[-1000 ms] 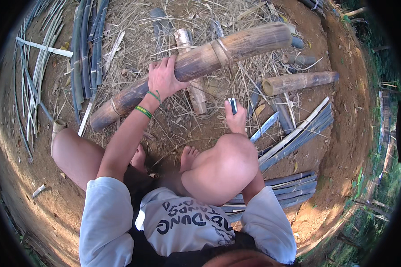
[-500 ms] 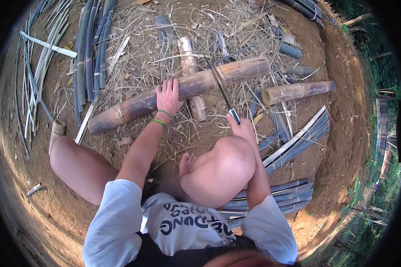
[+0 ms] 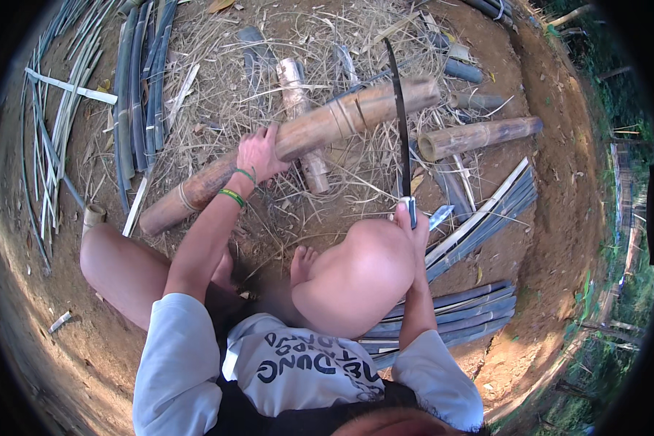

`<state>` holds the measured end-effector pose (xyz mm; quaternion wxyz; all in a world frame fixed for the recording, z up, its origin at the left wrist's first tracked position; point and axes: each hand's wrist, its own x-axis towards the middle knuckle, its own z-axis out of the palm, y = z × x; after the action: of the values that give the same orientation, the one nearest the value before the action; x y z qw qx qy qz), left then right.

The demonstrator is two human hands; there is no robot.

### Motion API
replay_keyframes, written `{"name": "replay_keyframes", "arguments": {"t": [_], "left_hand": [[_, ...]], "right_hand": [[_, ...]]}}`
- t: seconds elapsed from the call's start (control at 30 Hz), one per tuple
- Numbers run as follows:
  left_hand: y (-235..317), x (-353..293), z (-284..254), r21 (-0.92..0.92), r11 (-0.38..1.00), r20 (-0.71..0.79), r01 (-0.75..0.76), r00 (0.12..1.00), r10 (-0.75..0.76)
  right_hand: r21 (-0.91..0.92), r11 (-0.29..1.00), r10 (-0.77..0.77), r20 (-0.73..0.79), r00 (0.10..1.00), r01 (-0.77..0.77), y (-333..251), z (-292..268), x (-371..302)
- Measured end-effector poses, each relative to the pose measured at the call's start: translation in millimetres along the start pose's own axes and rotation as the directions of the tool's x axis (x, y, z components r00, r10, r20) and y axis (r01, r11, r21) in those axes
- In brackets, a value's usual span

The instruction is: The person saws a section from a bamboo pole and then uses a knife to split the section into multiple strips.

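Observation:
A thick brown bamboo pole (image 3: 316, 131) lies slantwise before me, its far right end higher in the view. It rests across a shorter bamboo piece (image 3: 293, 83). My left hand (image 3: 260, 154) grips the pole left of its middle, fingers wrapped over the top. In my right hand (image 3: 412, 227), beside my right knee, is a hand saw with a long, dark, slightly curved blade (image 3: 401, 120). The blade points away from me and passes over the pole near its right end; whether it touches cannot be told. A thin dark line marks the pole left of the blade.
Another bamboo length (image 3: 483, 136) lies at right. Dark split bamboo strips (image 3: 487, 211) are bundled near my right knee, with more strips (image 3: 443, 320) below. Long dark slats (image 3: 136, 87) and thin pale strips (image 3: 69, 109) lie at left. Dry shavings (image 3: 211, 94) cover the soil.
The saw has left the line on the pole and swung right, its blade now pointing away from me. The pole has turned and shifted slightly; my left hand moved left and nearer with it.

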<state>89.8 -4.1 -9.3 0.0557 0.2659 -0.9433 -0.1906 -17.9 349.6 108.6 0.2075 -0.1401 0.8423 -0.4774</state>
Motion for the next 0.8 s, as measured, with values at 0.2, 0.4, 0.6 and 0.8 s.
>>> {"name": "replay_keyframes", "arguments": {"t": [0.2,0.4,0.6,0.8], "left_hand": [[9,20,-64,0.004,1.000,-0.289,-0.017,0.957,0.018],[-1,23,9,0.111,0.986,-0.057,0.124,0.991,-0.118],[-13,36,13,0.004,0.993,0.049,0.114,0.992,-0.114],[-13,41,16,0.018,0.994,0.036,0.109,0.993,-0.109]], "right_hand": [[0.233,0.958,-0.179,0.028,0.983,0.168,-1,14,23],[-0.093,0.995,-0.013,0.133,0.991,0.026,14,51,64],[-0.064,0.998,-0.003,0.038,0.999,0.006,45,65,85],[-0.259,0.964,-0.019,0.131,0.991,0.053,33,81,104]]}}
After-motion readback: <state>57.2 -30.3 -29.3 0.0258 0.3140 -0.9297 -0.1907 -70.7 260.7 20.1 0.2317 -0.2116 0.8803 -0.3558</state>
